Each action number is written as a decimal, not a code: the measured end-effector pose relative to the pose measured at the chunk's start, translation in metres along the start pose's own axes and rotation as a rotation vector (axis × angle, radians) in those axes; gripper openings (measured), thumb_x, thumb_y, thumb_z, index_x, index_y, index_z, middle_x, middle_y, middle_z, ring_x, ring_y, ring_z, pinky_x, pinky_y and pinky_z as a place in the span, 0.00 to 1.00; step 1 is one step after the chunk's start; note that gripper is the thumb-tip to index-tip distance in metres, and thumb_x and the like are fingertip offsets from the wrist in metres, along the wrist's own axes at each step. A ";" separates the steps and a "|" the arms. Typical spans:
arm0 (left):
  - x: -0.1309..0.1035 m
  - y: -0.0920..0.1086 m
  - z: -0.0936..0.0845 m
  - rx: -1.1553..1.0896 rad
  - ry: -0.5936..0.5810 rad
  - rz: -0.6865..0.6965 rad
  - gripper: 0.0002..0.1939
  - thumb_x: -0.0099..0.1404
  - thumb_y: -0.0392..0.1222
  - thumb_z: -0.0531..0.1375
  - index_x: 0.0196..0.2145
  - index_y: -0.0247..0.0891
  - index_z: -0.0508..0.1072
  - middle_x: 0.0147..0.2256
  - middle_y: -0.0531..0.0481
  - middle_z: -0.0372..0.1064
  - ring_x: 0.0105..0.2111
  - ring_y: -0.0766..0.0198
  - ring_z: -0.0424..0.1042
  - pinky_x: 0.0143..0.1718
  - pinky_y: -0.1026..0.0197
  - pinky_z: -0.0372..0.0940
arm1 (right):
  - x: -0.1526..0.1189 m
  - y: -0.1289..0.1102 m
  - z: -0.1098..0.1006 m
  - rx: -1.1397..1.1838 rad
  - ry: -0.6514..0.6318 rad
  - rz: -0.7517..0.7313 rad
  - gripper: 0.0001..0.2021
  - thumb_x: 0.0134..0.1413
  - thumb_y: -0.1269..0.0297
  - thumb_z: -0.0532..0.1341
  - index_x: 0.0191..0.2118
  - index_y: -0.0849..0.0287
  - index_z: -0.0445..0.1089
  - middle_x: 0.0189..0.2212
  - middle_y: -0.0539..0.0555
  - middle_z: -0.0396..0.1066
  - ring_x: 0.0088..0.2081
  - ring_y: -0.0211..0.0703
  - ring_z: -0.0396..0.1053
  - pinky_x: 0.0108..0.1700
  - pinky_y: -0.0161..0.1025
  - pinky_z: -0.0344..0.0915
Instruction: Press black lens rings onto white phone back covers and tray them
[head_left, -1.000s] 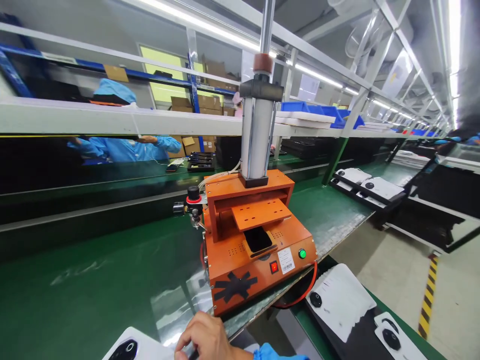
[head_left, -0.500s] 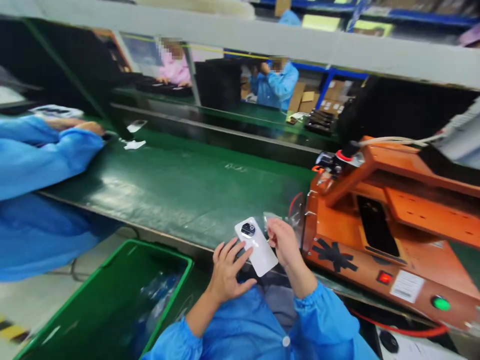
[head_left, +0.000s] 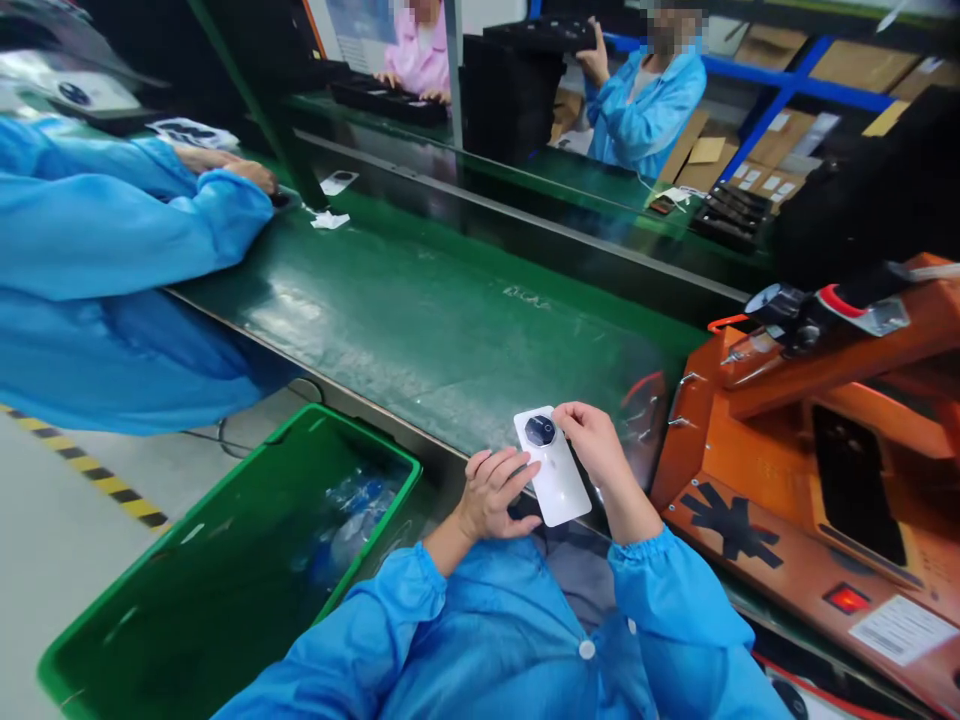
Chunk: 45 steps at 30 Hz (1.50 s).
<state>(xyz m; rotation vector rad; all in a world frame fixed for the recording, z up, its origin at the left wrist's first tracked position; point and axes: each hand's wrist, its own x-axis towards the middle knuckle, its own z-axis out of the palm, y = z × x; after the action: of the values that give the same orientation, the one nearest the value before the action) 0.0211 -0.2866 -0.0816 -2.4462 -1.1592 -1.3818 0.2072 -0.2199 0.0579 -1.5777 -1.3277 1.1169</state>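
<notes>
A white phone back panel or phone (head_left: 561, 485) with a round dark camera module (head_left: 540, 431) lies tilted at the bench's front edge. On its left side rests my left hand (head_left: 495, 492), fingers spread, the fingertips on the white surface. My right hand (head_left: 592, 440) is at the upper right corner beside the camera module, thumb and forefinger pinched together. Whatever sits between those fingertips is too small to make out.
An orange machine (head_left: 750, 500) holding a dark phone (head_left: 859, 485) stands at the right. A green bin (head_left: 187, 600) is below the bench (head_left: 420, 330) at left. A co-worker's blue sleeve (head_left: 172, 220) reaches over the bench's left end. Other people sit beyond the divider.
The view has shifted, so the bench scene sits differently. My right hand has moved from the panel's right side up to its top corner by the camera module. My left hand stays on the panel.
</notes>
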 end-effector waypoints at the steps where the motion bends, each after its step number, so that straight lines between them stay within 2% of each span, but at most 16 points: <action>1: -0.001 0.000 0.001 0.005 -0.001 -0.002 0.38 0.67 0.70 0.50 0.64 0.44 0.70 0.54 0.44 0.76 0.58 0.50 0.69 0.65 0.47 0.49 | 0.000 0.000 0.000 -0.037 -0.009 -0.013 0.15 0.46 0.49 0.64 0.28 0.58 0.74 0.25 0.50 0.69 0.28 0.40 0.61 0.31 0.37 0.55; 5: -0.005 -0.001 0.005 0.029 -0.001 -0.018 0.38 0.65 0.71 0.53 0.63 0.46 0.72 0.53 0.45 0.77 0.57 0.49 0.69 0.64 0.47 0.49 | 0.002 0.000 0.001 -0.166 -0.045 -0.043 0.15 0.49 0.50 0.61 0.26 0.58 0.74 0.24 0.50 0.71 0.28 0.42 0.63 0.33 0.38 0.56; 11: -0.004 0.000 0.005 0.039 0.011 -0.021 0.37 0.66 0.69 0.52 0.62 0.46 0.73 0.52 0.45 0.77 0.56 0.50 0.69 0.65 0.47 0.48 | 0.005 0.008 0.002 -0.280 -0.079 -0.033 0.16 0.53 0.50 0.59 0.27 0.58 0.74 0.23 0.50 0.70 0.26 0.42 0.63 0.30 0.38 0.55; 16: -0.003 0.000 0.005 0.035 0.028 -0.011 0.36 0.66 0.69 0.53 0.62 0.46 0.73 0.52 0.45 0.77 0.56 0.50 0.69 0.64 0.47 0.49 | 0.005 0.008 0.004 -0.370 -0.047 -0.025 0.13 0.55 0.54 0.59 0.29 0.57 0.74 0.25 0.51 0.73 0.28 0.43 0.66 0.32 0.39 0.56; 22: -0.002 -0.001 0.005 0.042 0.039 -0.005 0.36 0.66 0.67 0.54 0.64 0.46 0.71 0.51 0.46 0.77 0.55 0.51 0.70 0.64 0.47 0.50 | 0.002 0.000 0.009 -0.606 0.037 -0.012 0.10 0.60 0.60 0.58 0.31 0.55 0.73 0.31 0.51 0.75 0.31 0.43 0.68 0.35 0.39 0.56; 33: -0.001 0.000 0.005 0.036 0.048 -0.006 0.35 0.66 0.66 0.54 0.64 0.47 0.70 0.51 0.47 0.78 0.56 0.51 0.70 0.64 0.47 0.50 | 0.002 0.000 0.009 -0.659 0.079 -0.024 0.09 0.61 0.62 0.59 0.31 0.54 0.73 0.35 0.51 0.75 0.33 0.42 0.68 0.35 0.38 0.56; 45: -0.004 0.001 0.004 0.037 -0.001 -0.022 0.35 0.65 0.66 0.56 0.64 0.47 0.71 0.52 0.45 0.76 0.57 0.49 0.68 0.63 0.47 0.50 | -0.002 -0.002 0.012 -0.696 0.118 -0.040 0.08 0.60 0.63 0.60 0.32 0.54 0.75 0.36 0.52 0.75 0.35 0.44 0.69 0.34 0.39 0.55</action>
<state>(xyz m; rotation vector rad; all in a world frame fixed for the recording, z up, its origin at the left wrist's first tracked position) 0.0228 -0.2876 -0.0866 -2.4167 -1.2044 -1.3525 0.1951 -0.2214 0.0567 -2.0481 -1.7667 0.5355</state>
